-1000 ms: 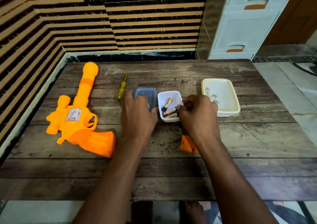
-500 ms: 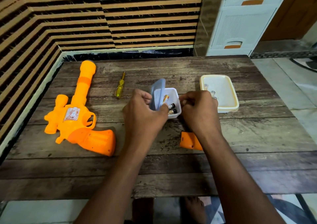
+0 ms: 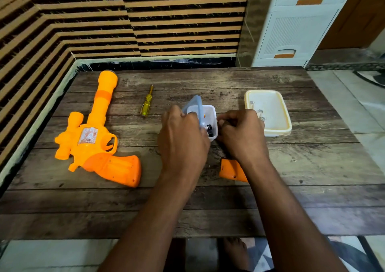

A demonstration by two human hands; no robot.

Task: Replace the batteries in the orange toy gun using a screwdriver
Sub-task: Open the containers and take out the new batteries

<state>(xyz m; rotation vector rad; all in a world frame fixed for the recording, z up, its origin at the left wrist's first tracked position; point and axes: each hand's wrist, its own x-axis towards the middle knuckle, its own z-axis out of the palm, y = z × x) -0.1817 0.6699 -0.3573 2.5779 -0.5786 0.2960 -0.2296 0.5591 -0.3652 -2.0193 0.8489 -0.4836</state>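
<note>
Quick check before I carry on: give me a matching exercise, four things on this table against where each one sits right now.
Things:
1. orange plastic toy gun
2. yellow-handled screwdriver
3. translucent blue lid
4. cream rectangular tray

Places:
A. right of both hands
B. far left of the table
C. tilted over the small white box
D. flat between gun and hands

Pairs: 1-B, 2-D, 3-C, 4-A

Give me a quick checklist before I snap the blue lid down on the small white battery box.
1. Translucent blue lid held by left hand: ok, tilted over the box.
2. Small white plastic box steadied by right hand: ok.
3. Batteries below the rim: cannot tell, partly hidden.
4. Yellow-handled screwdriver within reach: ok, lying apart on the wooden table.
5. Orange battery cover still off the orange toy gun: ok.
</note>
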